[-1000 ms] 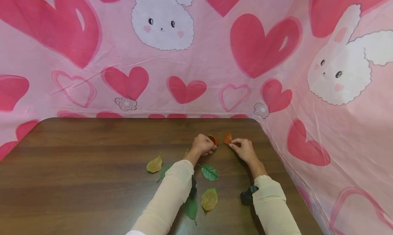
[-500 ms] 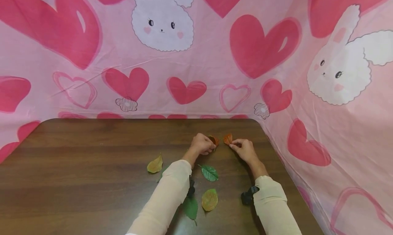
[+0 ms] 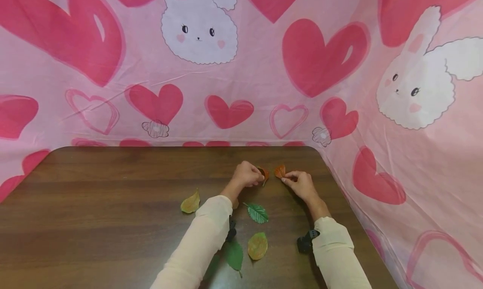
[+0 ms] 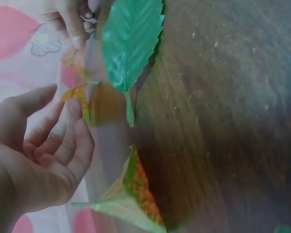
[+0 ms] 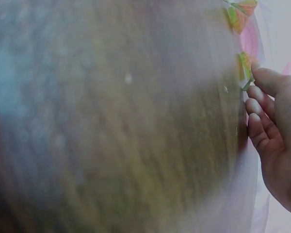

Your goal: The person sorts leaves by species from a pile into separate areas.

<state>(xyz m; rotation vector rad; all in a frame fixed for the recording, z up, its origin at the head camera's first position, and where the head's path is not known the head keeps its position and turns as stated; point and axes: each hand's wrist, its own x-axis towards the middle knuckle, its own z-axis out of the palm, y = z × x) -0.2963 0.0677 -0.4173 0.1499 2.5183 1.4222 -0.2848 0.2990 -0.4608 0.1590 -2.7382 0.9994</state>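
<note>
- Orange leaf (image 3: 279, 170), the one at the right hand (image 3: 303, 185), is toward the far right part of the desk (image 3: 113, 222), just left of that hand's fingertips.
- The right hand pinches it at the narrow stem end, between thumb and finger, so the blade fans out from the grip toward the far edge and slightly left.
- A second orange leaf (image 3: 266, 173) lies across a narrow gap from the first, just to the right of the left hand (image 3: 247, 174).
- The second orange leaf seems to have its stem toward the person and its blade toward the far edge, but fingers cover part of it, so I read its long axis loosely.
- The left hand has loosely bent fingers, with the thumb standing clear of them; it seems to pinch nothing, though I cannot tell whether a fingertip touches the leaf.
- Each orange leaf has its own nearer hand, and the two hands face each other across the gap; that spacing, I judge, is what counts most here.
- Nearer the person lie a serrated green leaf (image 3: 257, 212), a yellow-green leaf (image 3: 258, 246) and a smooth green leaf (image 3: 234, 255), with a yellow leaf (image 3: 190, 203) farther left.
</note>
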